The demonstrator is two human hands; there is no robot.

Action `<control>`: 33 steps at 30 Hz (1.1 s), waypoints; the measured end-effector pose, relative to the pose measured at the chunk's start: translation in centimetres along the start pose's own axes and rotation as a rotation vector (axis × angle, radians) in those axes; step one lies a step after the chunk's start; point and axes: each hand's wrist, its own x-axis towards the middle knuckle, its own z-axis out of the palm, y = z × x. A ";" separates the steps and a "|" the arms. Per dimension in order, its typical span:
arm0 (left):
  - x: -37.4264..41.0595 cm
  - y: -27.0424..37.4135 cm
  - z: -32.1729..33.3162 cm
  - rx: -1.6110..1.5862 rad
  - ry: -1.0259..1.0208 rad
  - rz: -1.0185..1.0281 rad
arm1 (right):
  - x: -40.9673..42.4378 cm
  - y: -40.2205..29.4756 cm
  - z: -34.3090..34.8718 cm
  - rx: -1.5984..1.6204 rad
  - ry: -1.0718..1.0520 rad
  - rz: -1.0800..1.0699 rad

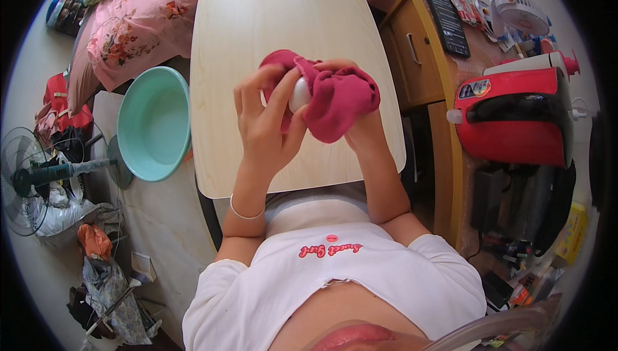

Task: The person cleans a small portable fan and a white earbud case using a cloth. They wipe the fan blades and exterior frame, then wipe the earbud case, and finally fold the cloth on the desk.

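Above the table, a magenta piece of cloth (pixel 340 104) is bunched between my two hands. My left hand (pixel 263 114) grips its left part, the fingers bent over a folded edge. A smooth white rounded object (pixel 300 94), egg-like in shape, shows in the gap of the cloth beside my left thumb and fingers. My right hand (pixel 363 131) holds the cloth from behind and below. Its fingers show along the top edge, while the cloth covers most of the palm. Whether the white object is fully loose inside the cloth, I cannot tell.
Beneath my hands is a pale wooden table (pixel 241 22). A mint-green basin (pixel 154 124) stands at its left, near a standing fan (pixel 36 177). The desk at right carries a phone (pixel 446 21), a red electric kettle (pixel 512 116) and a small white fan (pixel 521 13).
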 end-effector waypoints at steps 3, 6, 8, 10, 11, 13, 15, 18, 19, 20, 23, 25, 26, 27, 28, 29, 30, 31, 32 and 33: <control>0.5 -1.4 1.4 -0.283 0.161 0.068 | -0.4 0.3 1.0 0.170 -0.038 0.093; 0.1 -1.8 1.7 -0.765 0.031 -0.052 | -0.5 0.5 1.2 0.294 -0.107 0.177; -0.3 -1.4 2.1 -1.107 -0.029 -0.175 | -0.3 0.9 0.6 0.287 -0.163 0.184; 0.0 -0.6 2.4 -1.288 -0.028 -0.268 | -0.5 1.4 0.6 0.269 -0.156 0.128; 0.0 -0.6 2.5 -1.358 -0.039 -0.306 | -0.5 1.6 0.7 0.260 -0.153 0.101; 0.0 -0.6 2.7 -1.492 -0.052 -0.388 | -0.6 1.8 1.1 -0.070 -0.048 -0.106; -0.2 -0.4 2.1 -1.558 -0.102 -0.520 | -0.5 1.8 1.3 -0.327 0.006 -0.311; -0.8 0.5 3.0 -1.275 0.124 -0.485 | 0.0 1.4 1.7 -0.561 0.020 -0.539; -0.9 0.5 3.3 -1.193 0.171 -0.429 | 0.1 1.4 1.9 -0.611 0.034 -0.562; -1.1 0.3 3.3 -1.078 0.175 -0.383 | 0.0 1.5 2.1 -0.661 0.047 -0.585; -1.1 0.3 3.3 -0.900 0.224 -0.249 | -0.1 2.1 1.9 -0.603 0.048 -0.502; -1.2 0.9 3.2 -1.001 0.322 -0.161 | -0.6 2.6 1.5 -0.247 0.102 -0.204; -1.3 1.2 3.0 -1.387 0.348 -0.104 | -0.8 2.7 1.4 -0.069 0.128 -0.054; -1.1 1.4 2.3 -1.465 0.331 -0.166 | -0.7 2.6 1.3 0.107 0.115 0.003; -0.8 1.7 1.3 -1.545 0.316 -0.233 | -0.5 2.0 1.3 0.280 0.102 0.060; -0.5 1.9 0.7 -1.623 0.298 -0.300 | -0.4 1.5 1.4 0.453 0.088 0.117; 0.0 1.9 0.8 -1.478 0.294 -0.320 | -0.4 0.9 1.8 0.463 0.095 0.153; 0.1 1.3 1.3 -1.330 0.225 -0.243 | -0.4 1.2 1.7 0.345 0.080 0.115; -0.1 0.3 2.1 -1.182 0.158 -0.168 | -0.5 1.9 1.7 0.228 0.065 0.076; -0.2 0.0 2.5 -1.133 0.141 -0.144 | -0.5 2.2 1.9 0.111 0.054 0.039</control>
